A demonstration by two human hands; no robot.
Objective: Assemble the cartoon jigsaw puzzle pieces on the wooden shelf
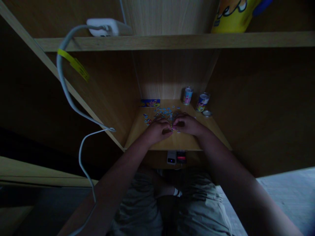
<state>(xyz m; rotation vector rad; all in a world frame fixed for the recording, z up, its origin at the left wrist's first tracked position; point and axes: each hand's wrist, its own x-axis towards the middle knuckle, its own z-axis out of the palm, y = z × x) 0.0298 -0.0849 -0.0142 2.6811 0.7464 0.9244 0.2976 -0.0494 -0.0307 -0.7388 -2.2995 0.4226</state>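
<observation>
Both hands meet over a wooden shelf board [157,143] inside a cabinet. My left hand [159,129] has thumb and forefinger pinched at a small puzzle piece [172,127]. From the other side my right hand [186,124] pinches at the same spot, its fingertips almost touching the left ones. Exactly how the small bits between the fingers sit is too dark and tiny to make out. Just beyond the hands lie scattered jigsaw puzzle pieces [163,112], mostly blue, with a few red and dark ones at the left.
Two printed cans [187,95] [202,102] stand at the back right, a round metal lid [207,113] beside them. A colourful picture strip [150,103] rests at the back left. Below are two phone-like devices [171,157]. A white cable [64,75] hangs at left from a charger [108,27].
</observation>
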